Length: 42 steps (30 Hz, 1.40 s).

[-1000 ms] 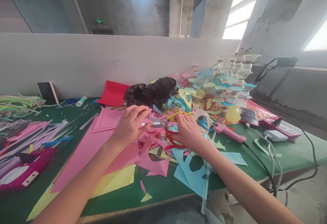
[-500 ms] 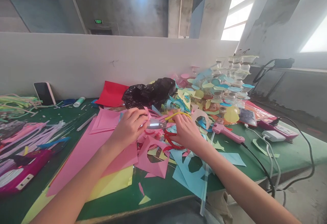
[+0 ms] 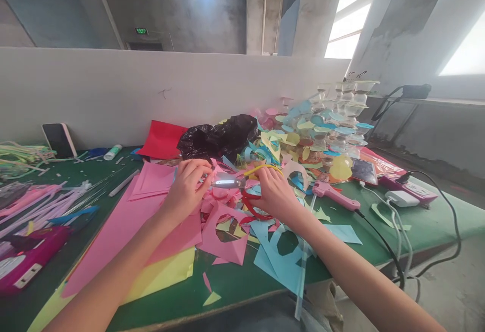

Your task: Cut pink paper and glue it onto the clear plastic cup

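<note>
My right hand [image 3: 275,190] is closed around red-and-yellow scissors [image 3: 254,206], whose metal blades point left. At the blade tips, the fingers of my left hand [image 3: 189,185] are pinched together on a small piece of pink paper [image 3: 214,168], partly hidden by the fingers. Below the hands lie a pink sheet with a cut-out hole [image 3: 235,245] and blue paper with holes [image 3: 278,266]. Stacked pink sheets [image 3: 113,241] rest under my left forearm, over yellow paper [image 3: 162,274].
Behind the hands sits a black plastic bag [image 3: 220,137] beside red paper [image 3: 161,139]. A pink glue gun [image 3: 336,196], power strip [image 3: 411,190] and stacked clear cups [image 3: 352,102] stand right. At left are a phone [image 3: 59,140] and a magenta power strip [image 3: 38,258].
The view has shifted slightly, moving the scene a little left. My left hand's fingers have moved slightly at the blade tips; my right hand stays on the scissors.
</note>
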Each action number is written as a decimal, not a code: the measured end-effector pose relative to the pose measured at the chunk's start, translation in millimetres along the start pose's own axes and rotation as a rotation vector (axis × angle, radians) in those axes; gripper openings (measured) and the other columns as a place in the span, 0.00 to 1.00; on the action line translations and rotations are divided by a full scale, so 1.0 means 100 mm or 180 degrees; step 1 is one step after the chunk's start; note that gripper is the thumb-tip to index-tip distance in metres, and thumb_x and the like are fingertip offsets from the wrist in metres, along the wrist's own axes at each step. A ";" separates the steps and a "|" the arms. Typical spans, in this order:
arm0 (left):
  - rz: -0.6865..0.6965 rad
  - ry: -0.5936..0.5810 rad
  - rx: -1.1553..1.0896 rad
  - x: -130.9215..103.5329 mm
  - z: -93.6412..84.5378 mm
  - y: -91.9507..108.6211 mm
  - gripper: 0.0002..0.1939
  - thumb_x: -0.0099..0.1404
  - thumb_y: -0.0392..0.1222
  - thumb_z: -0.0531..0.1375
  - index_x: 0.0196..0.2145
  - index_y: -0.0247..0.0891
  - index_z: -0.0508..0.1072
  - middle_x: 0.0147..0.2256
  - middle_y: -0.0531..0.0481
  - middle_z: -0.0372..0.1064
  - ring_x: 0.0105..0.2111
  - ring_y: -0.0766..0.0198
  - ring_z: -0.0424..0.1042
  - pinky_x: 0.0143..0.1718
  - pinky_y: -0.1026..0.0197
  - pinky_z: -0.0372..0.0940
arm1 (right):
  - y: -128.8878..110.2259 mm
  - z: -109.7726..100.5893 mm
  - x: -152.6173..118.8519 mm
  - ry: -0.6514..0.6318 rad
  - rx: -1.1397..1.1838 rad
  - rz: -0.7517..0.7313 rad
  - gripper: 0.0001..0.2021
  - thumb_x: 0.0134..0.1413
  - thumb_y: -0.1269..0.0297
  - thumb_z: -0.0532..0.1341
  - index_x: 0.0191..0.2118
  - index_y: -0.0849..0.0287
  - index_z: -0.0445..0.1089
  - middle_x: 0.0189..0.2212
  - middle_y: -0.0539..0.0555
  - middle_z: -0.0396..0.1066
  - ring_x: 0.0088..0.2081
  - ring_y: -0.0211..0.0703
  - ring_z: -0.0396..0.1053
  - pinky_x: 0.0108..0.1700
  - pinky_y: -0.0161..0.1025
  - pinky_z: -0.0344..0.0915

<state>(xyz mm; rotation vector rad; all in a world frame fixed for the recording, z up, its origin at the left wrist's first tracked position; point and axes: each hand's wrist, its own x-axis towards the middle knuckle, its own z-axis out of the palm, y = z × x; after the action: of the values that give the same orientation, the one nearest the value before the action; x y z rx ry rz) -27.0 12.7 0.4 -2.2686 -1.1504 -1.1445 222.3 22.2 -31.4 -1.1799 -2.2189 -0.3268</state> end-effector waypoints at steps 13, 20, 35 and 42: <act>-0.0612 0.0361 -0.0160 0.02 -0.02 -0.07 0.07 0.69 0.40 0.52 0.33 0.41 0.65 0.41 0.46 0.69 0.45 0.56 0.67 0.48 0.51 0.63 | 0.02 -0.01 -0.01 -0.0102 -0.0057 0.0006 0.20 0.51 0.55 0.68 0.44 0.59 0.62 0.41 0.61 0.70 0.43 0.56 0.68 0.42 0.47 0.66; -0.0698 0.0356 -0.0274 0.00 -0.03 -0.07 0.10 0.70 0.40 0.48 0.30 0.42 0.60 0.39 0.46 0.69 0.44 0.57 0.67 0.47 0.52 0.62 | 0.01 -0.03 -0.01 -0.0167 -0.0075 0.0094 0.19 0.51 0.58 0.68 0.43 0.61 0.63 0.41 0.61 0.71 0.43 0.57 0.68 0.42 0.47 0.66; -0.1650 0.0051 -0.0715 0.00 -0.06 -0.07 0.10 0.67 0.51 0.54 0.35 0.43 0.64 0.33 0.52 0.72 0.34 0.61 0.73 0.37 0.60 0.66 | -0.01 -0.05 0.00 -0.0219 -0.0099 0.0212 0.19 0.49 0.60 0.69 0.43 0.61 0.64 0.40 0.60 0.71 0.43 0.56 0.68 0.44 0.48 0.67; -0.1792 -0.0002 -0.0911 0.01 -0.07 -0.09 0.10 0.65 0.50 0.54 0.38 0.43 0.67 0.37 0.49 0.75 0.39 0.59 0.75 0.41 0.59 0.68 | 0.01 -0.02 0.00 -0.0161 -0.0125 0.0205 0.19 0.50 0.58 0.69 0.44 0.62 0.65 0.41 0.61 0.71 0.44 0.57 0.68 0.45 0.49 0.68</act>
<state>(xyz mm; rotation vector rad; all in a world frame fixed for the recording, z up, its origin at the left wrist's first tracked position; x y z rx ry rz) -37.3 14.1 4.7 -2.1980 -1.7975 -1.5973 223.8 21.7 -29.7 -1.2910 -2.2214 -0.3187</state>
